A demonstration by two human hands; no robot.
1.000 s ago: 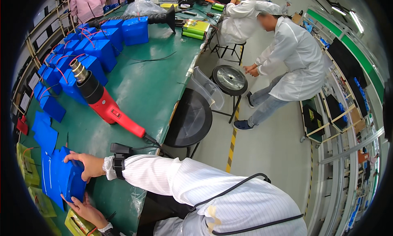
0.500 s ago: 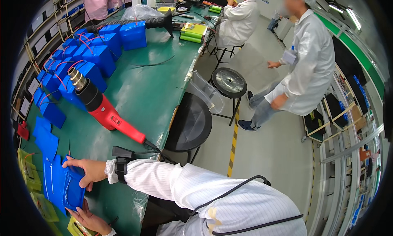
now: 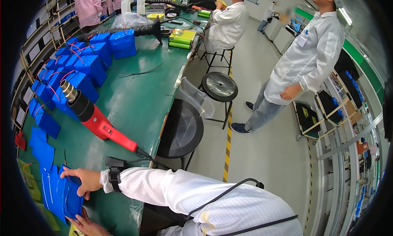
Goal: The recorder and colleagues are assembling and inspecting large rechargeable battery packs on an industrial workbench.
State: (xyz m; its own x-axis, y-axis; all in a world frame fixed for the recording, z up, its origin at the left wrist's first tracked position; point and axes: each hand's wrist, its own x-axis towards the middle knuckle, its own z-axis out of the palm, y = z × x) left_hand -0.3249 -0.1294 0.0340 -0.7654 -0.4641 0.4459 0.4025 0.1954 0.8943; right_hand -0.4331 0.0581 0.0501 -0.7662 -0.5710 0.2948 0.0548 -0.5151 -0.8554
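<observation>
A blue-wrapped pack (image 3: 73, 198), looking like a battery pack in shrink film, lies at the near left of the bench. My right hand (image 3: 86, 180), with a black band at its wrist, is closed over the pack's far and right edges, thumb and forefinger apart around it. At the pack's near end, my left hand (image 3: 89, 227) holds its lower corner, partly cut off by the frame's bottom. A flat blue film piece (image 3: 43, 150) lies just beyond the pack. Farther up, a red heat gun (image 3: 102, 127) rests with its metal nozzle pointing away to the left.
Several blue packs with red wires (image 3: 88, 66) stand in rows along the bench's far left. Yellow-green packs (image 3: 29, 183) lie at the left rim. Green cells (image 3: 180, 41) sit farther off. Stools (image 3: 220, 86) stand beside the bench, and a co-worker (image 3: 305, 60) stands in the aisle.
The whole view has shifted, with bench items now slightly lower and left. Both my hands stay on the blue-wrapped pack. The standing co-worker's outstretched hand is no longer seen.
</observation>
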